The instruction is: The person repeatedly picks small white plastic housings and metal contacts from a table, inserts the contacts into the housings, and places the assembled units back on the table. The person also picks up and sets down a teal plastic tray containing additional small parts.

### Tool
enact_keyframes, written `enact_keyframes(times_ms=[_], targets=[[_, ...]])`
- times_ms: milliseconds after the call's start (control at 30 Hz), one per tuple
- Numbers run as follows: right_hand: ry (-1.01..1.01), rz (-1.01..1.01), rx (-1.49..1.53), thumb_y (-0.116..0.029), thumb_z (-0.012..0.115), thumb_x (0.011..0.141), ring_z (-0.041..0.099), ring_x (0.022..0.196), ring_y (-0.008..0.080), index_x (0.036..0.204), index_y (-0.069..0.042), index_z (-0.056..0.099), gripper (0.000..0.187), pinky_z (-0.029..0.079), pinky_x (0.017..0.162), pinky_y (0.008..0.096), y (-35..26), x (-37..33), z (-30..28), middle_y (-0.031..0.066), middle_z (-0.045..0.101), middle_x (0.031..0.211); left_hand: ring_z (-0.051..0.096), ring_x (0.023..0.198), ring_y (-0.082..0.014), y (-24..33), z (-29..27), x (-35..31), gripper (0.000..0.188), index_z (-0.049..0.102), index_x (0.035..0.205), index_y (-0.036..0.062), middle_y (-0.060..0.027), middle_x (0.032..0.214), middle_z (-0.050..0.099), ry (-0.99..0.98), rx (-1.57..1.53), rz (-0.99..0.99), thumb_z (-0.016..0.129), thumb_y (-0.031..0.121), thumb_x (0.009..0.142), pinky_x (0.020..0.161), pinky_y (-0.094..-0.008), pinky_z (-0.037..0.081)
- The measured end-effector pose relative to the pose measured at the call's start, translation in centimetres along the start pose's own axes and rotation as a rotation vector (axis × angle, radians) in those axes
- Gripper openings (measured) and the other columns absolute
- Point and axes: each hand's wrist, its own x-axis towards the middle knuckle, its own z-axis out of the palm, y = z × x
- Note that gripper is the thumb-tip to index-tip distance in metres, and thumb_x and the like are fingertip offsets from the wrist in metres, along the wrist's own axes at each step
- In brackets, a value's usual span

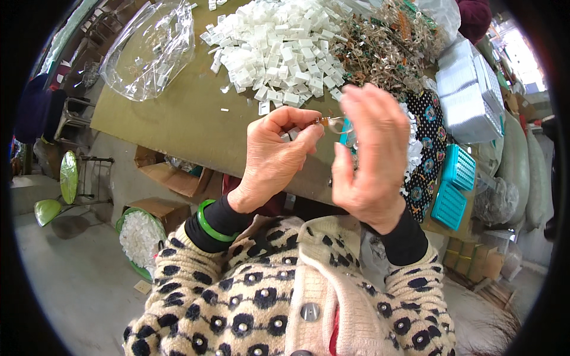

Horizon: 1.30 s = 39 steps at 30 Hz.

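My left hand (279,151) is closed, thumb and forefinger pinching a small amber and metallic piece of jewelry (324,121) with a clear, rounded end. Its exact kind is too small to make out. Whitish bits show behind the curled fingers. To the right of it, my right hand (374,154) is raised with fingers stretched and thumb apart, slightly blurred, and nothing shows in it. Beyond both hands lies a big heap of small white plastic boxes or cards (279,53). Beside that heap is a tangled pile of brownish, shiny small pieces (392,44).
A clear plastic bag (151,53) lies at the table's (208,124) far left. On the right are stacked white trays (469,95), teal trays (449,204) and a dark patterned cloth (432,113). Left on the floor stand a basin of white pieces (141,237) and a cardboard box (169,172).
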Motion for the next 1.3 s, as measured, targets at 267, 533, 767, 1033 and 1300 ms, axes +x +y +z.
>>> enact_keyframes(times_ms=[267, 533, 767, 1033, 1300], targets=[[-0.106, 0.233, 0.291, 0.005, 0.059, 0.077, 0.060, 0.080, 0.0312, 0.107, 0.000, 0.056, 0.030, 0.048, 0.073, 0.0383, -0.7, -2.0, 2.0, 0.0132, 0.059, 0.088, 0.059, 0.060, -0.0084, -0.2, -1.5, -1.0, 0.010, 0.065, 0.095, 0.0001, -0.0051, 0.075, 0.065, -0.116, -0.375, -0.198, 0.068, 0.006, 0.087, 0.043, -0.0208, 0.043], [-0.089, 0.106, 0.215, 0.004, 0.066, 0.075, 0.059, 0.070, 0.0294, 0.091, -0.003, 0.058, 0.020, 0.048, 0.059, 0.0381, -1.3, -1.8, 2.3, 0.0102, 0.057, 0.079, 0.060, 0.060, -0.0100, -0.8, -2.5, -1.7, 0.007, 0.063, 0.093, 0.0023, -0.0061, 0.075, 0.063, -0.190, -0.576, -0.314, 0.066, 0.007, 0.089, 0.041, -0.0208, 0.043], [-0.149, 0.127, 0.303, 0.007, 0.068, 0.074, 0.060, 0.062, 0.0249, 0.086, -0.002, 0.060, 0.017, 0.046, 0.053, 0.0332, -1.9, -1.9, 2.6, 0.0094, 0.060, 0.074, 0.059, 0.058, -0.0102, -1.1, -3.9, -2.4, 0.007, 0.062, 0.090, 0.0021, -0.0061, 0.074, 0.063, -0.155, -0.575, -0.359, 0.067, 0.007, 0.088, 0.042, -0.0214, 0.043], [-0.190, 0.837, 0.839, 0.001, 0.064, 0.076, 0.057, 0.053, 0.0112, 0.075, -0.002, 0.058, 0.008, 0.041, 0.047, 0.0251, -3.1, -2.1, 3.5, 0.0064, 0.060, 0.063, 0.056, 0.055, -0.0113, -1.4, -4.5, -3.6, 0.006, 0.062, 0.086, 0.0035, -0.0059, 0.068, 0.061, -0.132, -0.419, -0.272, 0.064, 0.008, 0.089, 0.041, -0.0217, 0.040], [-0.141, 0.142, 0.438, 0.010, 0.065, 0.079, 0.064, 0.074, 0.0193, 0.094, -0.001, 0.061, 0.019, 0.051, 0.066, 0.0292, -4.2, -1.0, 4.3, 0.0109, 0.063, 0.088, 0.058, 0.056, -0.0088, -1.2, -5.8, -2.9, 0.015, 0.063, 0.089, 0.0012, -0.0040, 0.069, 0.062, -0.164, -0.541, -0.304, 0.071, 0.014, 0.087, 0.041, -0.0199, 0.042]])
